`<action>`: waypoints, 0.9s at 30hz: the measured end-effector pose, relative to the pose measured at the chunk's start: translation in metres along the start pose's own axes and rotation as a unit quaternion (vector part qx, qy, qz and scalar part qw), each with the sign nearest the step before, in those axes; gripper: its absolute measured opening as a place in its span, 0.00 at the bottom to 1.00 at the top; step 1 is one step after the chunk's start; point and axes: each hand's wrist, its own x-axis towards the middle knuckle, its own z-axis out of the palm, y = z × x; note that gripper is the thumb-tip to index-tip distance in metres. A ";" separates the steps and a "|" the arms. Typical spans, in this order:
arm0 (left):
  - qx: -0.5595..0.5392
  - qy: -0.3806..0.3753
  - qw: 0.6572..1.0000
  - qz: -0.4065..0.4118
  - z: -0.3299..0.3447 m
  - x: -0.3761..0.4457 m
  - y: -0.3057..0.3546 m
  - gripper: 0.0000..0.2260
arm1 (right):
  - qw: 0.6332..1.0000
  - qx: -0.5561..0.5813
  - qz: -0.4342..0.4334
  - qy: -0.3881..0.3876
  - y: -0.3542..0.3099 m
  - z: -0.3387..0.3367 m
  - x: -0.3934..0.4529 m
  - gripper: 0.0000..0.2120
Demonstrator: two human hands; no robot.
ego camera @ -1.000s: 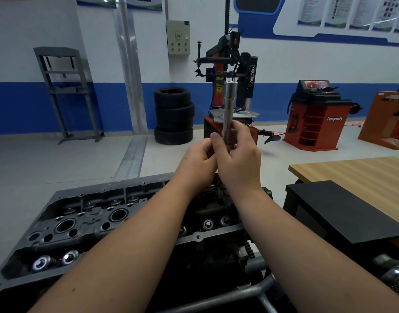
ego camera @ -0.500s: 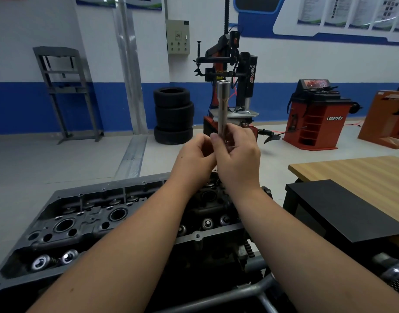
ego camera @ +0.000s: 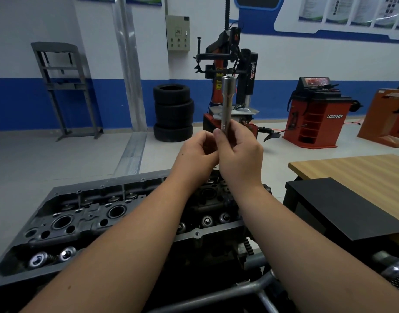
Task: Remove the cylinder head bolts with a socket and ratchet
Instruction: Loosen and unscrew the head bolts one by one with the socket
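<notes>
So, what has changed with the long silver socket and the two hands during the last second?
The long silver socket has drifted slightly left. The right hand still grips its lower end, and the left hand stays curled beside it. The grey cylinder head is unchanged.

We note a long socket (ego camera: 227, 102) of bright, polished metal with a smooth, glossy finish. The cylinder head (ego camera: 85, 213) appears as dull grey cast metal, matt and slightly rough, with shiny metal valve caps (ego camera: 37, 259) set in it. The table (ego camera: 361, 175) shows a smooth wood-grain surface. The black panel (ego camera: 352, 206) on it looks matt. The stacked tyres (ego camera: 173, 112) are matt black rubber.
</notes>
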 end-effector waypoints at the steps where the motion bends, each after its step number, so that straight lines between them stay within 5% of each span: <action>1: -0.011 -0.015 1.000 0.000 0.000 -0.001 0.001 0.05 | 1.000 0.012 0.008 -0.006 0.000 -0.001 0.000 0.15; 5: -0.050 -0.072 0.996 0.000 0.003 -0.006 0.008 0.06 | 0.993 0.083 0.074 -0.042 -0.002 0.000 -0.001 0.20; 12: 0.007 0.006 1.000 -0.003 0.000 0.000 0.002 0.04 | 1.000 0.024 0.009 -0.012 0.002 0.001 0.000 0.14; 18: -0.061 -0.073 0.995 -0.020 0.004 -0.004 0.007 0.08 | 0.993 0.088 0.064 -0.038 0.001 0.001 -0.001 0.17; 27: -0.029 -0.014 0.999 -0.021 0.003 -0.001 0.002 0.07 | 0.999 0.046 0.021 -0.007 0.000 0.000 -0.002 0.15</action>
